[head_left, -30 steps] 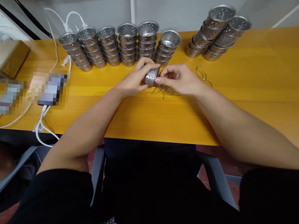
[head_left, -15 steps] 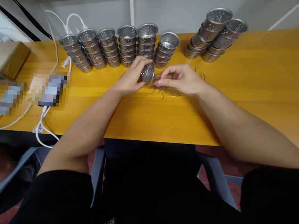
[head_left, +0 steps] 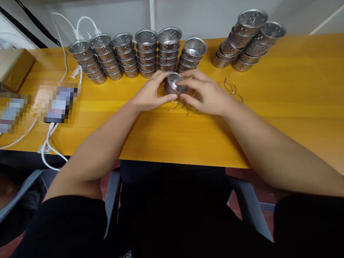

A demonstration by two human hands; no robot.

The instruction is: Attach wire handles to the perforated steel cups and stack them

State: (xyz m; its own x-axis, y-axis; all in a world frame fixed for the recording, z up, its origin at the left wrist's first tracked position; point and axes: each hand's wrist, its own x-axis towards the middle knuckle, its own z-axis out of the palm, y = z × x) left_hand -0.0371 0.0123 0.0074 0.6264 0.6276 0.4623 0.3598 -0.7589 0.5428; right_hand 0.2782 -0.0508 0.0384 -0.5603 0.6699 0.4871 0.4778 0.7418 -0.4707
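The cup (head_left: 171,88) has swung mouth-up and the right hand (head_left: 207,92) has moved to its rim.
The left hand (head_left: 151,93) grasps it beside curved wires (head_left: 179,106) (right's grip: cannot tell); uneven pressure could tip it into them.

Cup (head_left: 172,89) between left hand (head_left: 151,91) and right hand (head_left: 211,94), stacked cups (head_left: 145,54) behind.

Silver hole-dotted cup (head_left: 173,88), yellow-orange tabletop (head_left: 298,96)

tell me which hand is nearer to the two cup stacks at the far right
Right. The right hand is in front and left of the cup stacks; the left hand is farther left, at the left of the metal cup.
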